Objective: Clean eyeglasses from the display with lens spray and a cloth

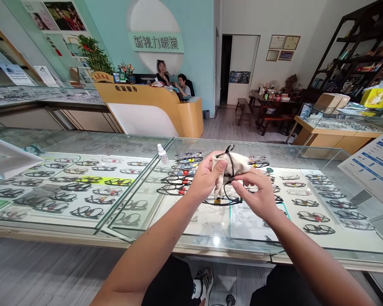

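My left hand (207,176) is closed on a cream-coloured cloth (240,160), its thumb pressing the folds around one side of a pair of black-framed eyeglasses (231,163). With pinched fingers, my right hand (257,189) grips the frame of the same eyeglasses near their middle. They are held upright on edge above the glass counter, and the cloth covers part of them. Beneath and beside my hands lie rows of other eyeglasses (174,180), some with red or yellow tags. A small white bottle (163,154) stands on the counter to the left of my hands.
The glass display counter (140,236) spans the width before me, holding several rows of spectacles. A printed sheet (375,163) stands at the right, a white stand (9,159) at the left. Two people (162,76) sit behind the wooden reception desk (190,117).
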`<state>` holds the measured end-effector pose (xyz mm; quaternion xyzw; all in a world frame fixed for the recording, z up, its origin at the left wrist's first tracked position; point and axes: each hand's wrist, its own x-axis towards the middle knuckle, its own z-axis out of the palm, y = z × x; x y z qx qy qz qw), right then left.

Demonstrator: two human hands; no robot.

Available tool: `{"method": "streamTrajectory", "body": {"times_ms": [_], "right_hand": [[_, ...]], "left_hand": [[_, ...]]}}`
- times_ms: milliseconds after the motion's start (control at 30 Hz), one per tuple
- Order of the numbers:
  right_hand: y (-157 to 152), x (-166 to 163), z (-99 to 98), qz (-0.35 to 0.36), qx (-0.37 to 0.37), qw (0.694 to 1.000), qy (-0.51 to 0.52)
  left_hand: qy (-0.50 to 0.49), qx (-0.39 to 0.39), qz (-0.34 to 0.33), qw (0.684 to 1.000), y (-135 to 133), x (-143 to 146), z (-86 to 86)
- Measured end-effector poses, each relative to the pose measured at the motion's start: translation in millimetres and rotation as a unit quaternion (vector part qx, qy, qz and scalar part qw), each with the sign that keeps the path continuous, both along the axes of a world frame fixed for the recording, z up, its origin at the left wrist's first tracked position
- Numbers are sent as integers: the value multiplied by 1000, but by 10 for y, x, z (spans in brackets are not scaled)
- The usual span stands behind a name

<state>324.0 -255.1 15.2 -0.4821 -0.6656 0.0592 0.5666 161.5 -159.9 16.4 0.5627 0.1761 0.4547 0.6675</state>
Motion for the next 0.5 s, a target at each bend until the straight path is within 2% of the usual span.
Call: {"method": "streamTrajectory", "body": {"times_ms": [100, 267, 367, 500], "right_hand": [[19, 13, -31, 65, -83, 988, 115], [61, 49, -49, 157, -203, 929, 267], [76, 45, -19, 206, -228, 901, 307], [112, 33, -19, 214, -233, 896, 312]], "left_hand": [[-10, 2, -11, 1000, -16, -1, 30], [-5, 15, -54, 998, -86, -1, 143], [-12, 18, -41, 999, -125, 7, 184], [0, 14, 11, 1000, -137, 45, 180]]}}
